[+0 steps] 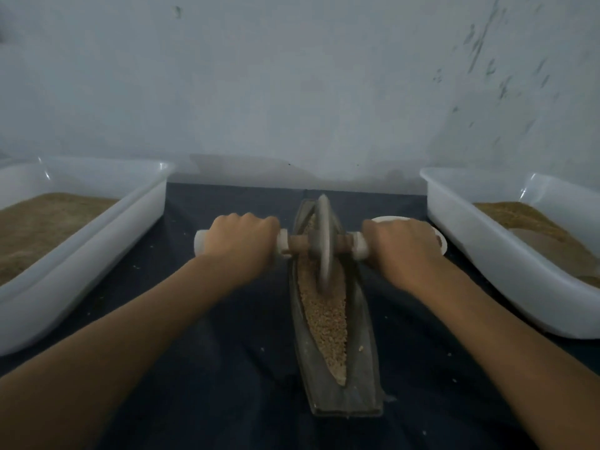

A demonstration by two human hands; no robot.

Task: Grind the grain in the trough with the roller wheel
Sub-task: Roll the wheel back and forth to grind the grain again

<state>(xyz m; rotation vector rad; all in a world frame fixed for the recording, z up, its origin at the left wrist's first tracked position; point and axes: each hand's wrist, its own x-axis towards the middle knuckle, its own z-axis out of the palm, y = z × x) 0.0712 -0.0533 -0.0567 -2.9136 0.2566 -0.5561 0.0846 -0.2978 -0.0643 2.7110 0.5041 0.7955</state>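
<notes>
While both hands clamp the axle, the roller wheel (323, 243) stands upright in the far half of the trough (328, 323).

From the head view, the left hand (242, 238) has its grip curled round the left handle and the right hand (401, 243) round the right one; grain (324, 316) fills the groove on the dark tabletop (233, 384). Rolling well likely means even downward pressure on both sides, keeping the wheel vertical and centred so nothing spills over the rim.

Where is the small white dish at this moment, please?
In the head view, the small white dish sits right of the trough, behind the right hand, beside the right tub.
</notes>
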